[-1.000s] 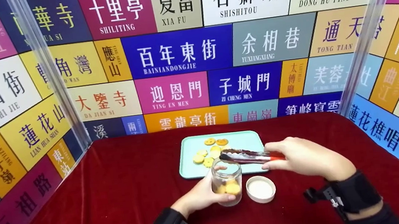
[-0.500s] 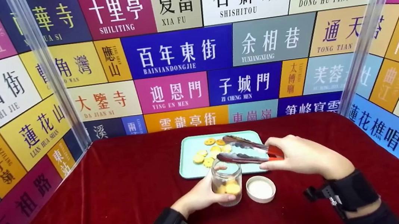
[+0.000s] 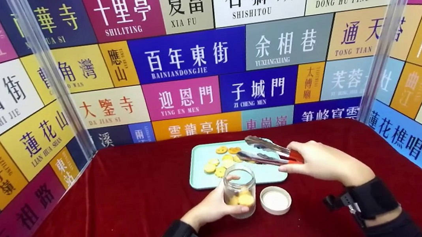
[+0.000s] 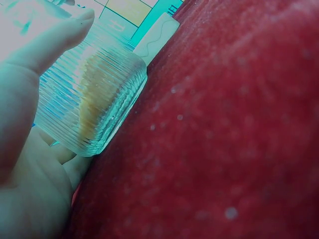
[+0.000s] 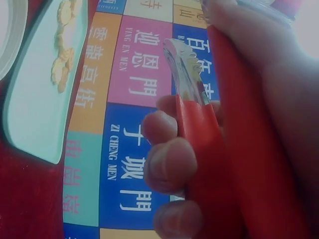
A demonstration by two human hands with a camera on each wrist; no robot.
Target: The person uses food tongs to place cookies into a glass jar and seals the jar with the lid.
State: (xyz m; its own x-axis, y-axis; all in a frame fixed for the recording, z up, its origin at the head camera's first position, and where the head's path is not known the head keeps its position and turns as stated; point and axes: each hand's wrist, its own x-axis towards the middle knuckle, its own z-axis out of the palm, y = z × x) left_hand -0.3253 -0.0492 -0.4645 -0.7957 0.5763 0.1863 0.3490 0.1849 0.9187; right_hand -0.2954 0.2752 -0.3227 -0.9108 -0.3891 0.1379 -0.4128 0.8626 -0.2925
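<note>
My left hand (image 3: 212, 206) grips a ribbed glass jar (image 3: 240, 184), its thumb across the near side. Yellow cookies (image 3: 245, 199) lie in the bottom of the jar, which stands uncapped on the cloth. In the left wrist view, the ribbed jar wall (image 4: 114, 84) shows yellow inside. My right hand (image 3: 317, 162) holds metal tongs (image 3: 265, 155) by their red handles (image 5: 209, 149). The tongs' two arms are spread over the right part of a mint-green tray (image 3: 196, 156), with nothing held between them. Several cookies (image 3: 220, 172) lie on the tray.
A round, pale jar lid (image 3: 276, 201) lies on the cloth just right of the jar. Dark red velvet cloth (image 3: 136, 190) covers the table. Panels printed with place names (image 3: 188, 55) wall in the back and both sides.
The tongs have moved from over the jar's mouth up and right over the tray, and their arms have spread apart. The left hand and the jar have stayed in place.
</note>
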